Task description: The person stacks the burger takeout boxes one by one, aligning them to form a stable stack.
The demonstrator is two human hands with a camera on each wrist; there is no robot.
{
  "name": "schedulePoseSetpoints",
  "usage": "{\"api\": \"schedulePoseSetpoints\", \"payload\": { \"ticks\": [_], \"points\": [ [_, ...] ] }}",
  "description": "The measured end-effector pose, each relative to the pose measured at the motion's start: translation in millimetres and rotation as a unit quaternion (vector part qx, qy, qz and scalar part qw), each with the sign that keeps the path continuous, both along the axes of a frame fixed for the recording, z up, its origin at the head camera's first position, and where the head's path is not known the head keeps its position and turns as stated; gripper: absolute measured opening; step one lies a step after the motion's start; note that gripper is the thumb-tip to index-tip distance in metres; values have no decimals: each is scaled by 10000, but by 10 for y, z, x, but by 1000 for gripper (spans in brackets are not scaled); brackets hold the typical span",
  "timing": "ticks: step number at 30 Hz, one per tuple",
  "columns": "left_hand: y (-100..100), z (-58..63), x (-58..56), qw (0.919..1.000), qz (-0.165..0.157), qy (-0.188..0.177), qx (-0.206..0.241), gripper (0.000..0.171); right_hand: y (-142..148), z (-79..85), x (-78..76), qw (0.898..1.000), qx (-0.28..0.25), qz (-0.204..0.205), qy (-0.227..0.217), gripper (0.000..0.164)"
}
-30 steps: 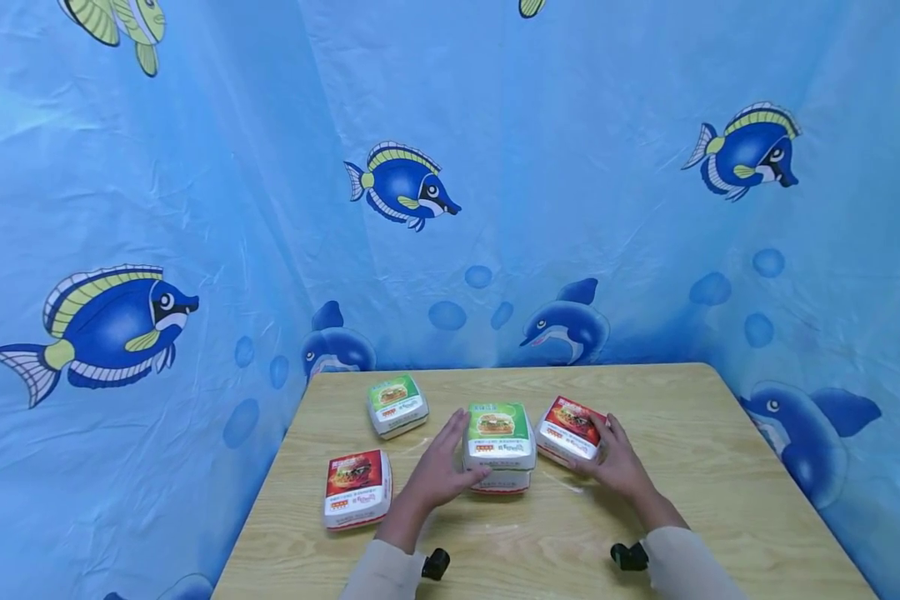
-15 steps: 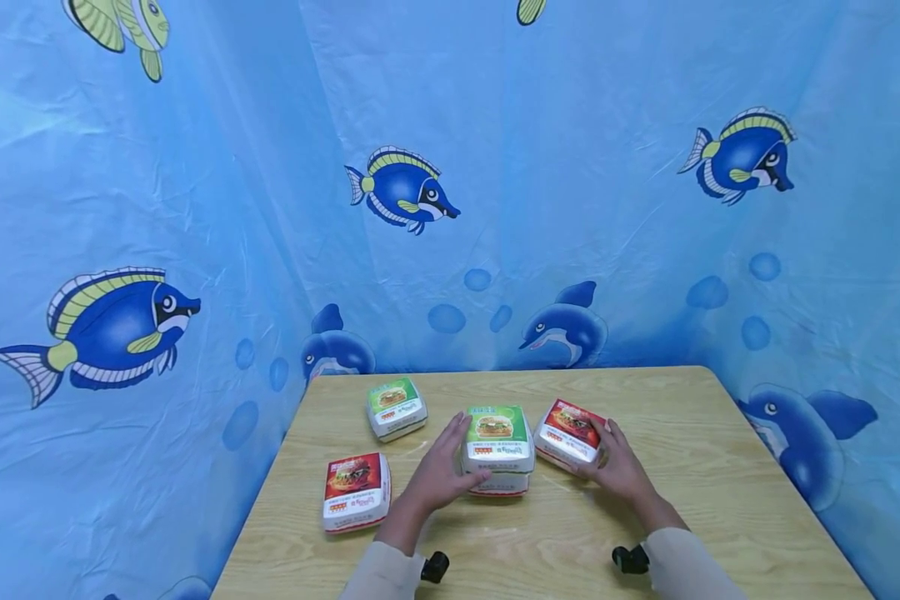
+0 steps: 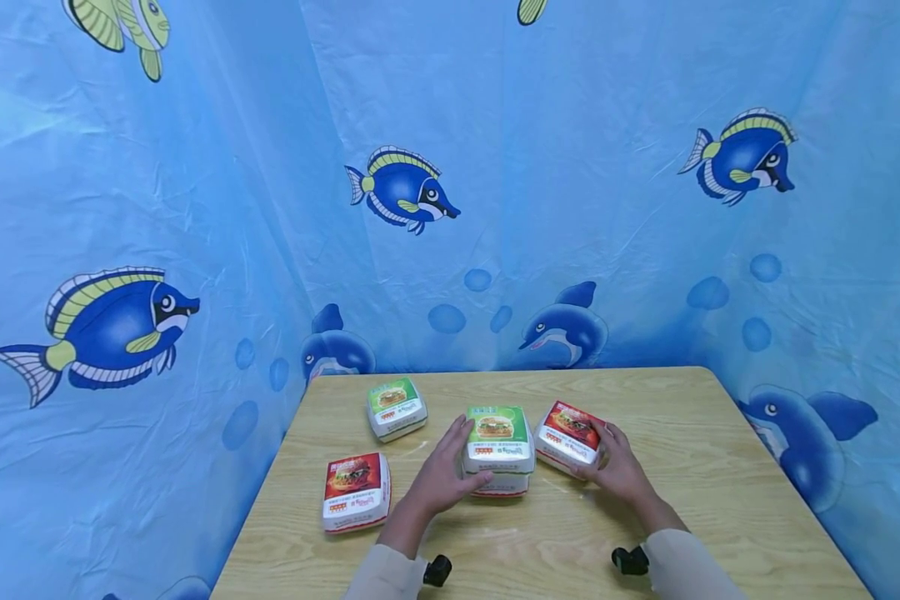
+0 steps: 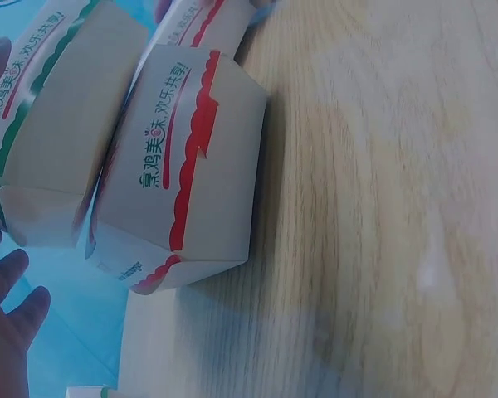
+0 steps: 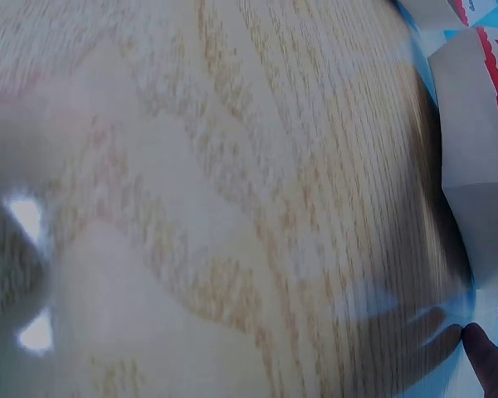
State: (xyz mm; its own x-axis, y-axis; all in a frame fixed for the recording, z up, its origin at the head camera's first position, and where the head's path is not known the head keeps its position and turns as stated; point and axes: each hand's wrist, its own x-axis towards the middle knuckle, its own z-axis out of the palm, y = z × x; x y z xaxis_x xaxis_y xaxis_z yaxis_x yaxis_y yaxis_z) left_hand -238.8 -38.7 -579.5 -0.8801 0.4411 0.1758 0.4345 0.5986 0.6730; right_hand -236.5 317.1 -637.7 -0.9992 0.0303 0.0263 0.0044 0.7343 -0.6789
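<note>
My left hand (image 3: 441,475) is beside a green-topped burger box (image 3: 498,433), which sits on a red-trimmed burger box (image 3: 501,485). Its thumb is at the box's front. In the left wrist view the fingers (image 4: 26,315) are spread, with a gap between them and the box. My right hand (image 3: 621,468) is at the right end of a red-topped burger box (image 3: 568,433), fingers at its far corner and thumb near the front corner. The right wrist view shows its fingertips (image 5: 478,338) just off the end of that box. Whether the thumb touches is hidden.
On the left of the wooden table (image 3: 720,500) lie another green burger box (image 3: 396,407) at the back and a red one (image 3: 356,492) nearer the front. A blue curtain (image 3: 555,167) printed with fish and dolphins stands around the table's back and sides.
Both hands and all the boxes stay almost where they were. The head view has shifted slightly, and the left hand has moved a touch.
</note>
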Motion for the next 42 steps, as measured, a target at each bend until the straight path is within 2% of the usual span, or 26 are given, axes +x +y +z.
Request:
{"api": "schedulePoseSetpoints", "payload": {
  "ticks": [15,24,36,42],
  "points": [
    [19,-55,-1,9999,76,-56,58,93,99,78,77,9995,-225,-224,-91,108],
    [8,-30,5,9999,30,-14,102,93,138,221,100,9991,-212,-354,-85,110],
    [9,-33,1,9998,27,-45,166,91,172,329,66,9981,-458,-308,281,108],
    [13,-39,0,9999,42,7,148,89,168,439,40,9969,-609,-320,374,107]
  ]
}}
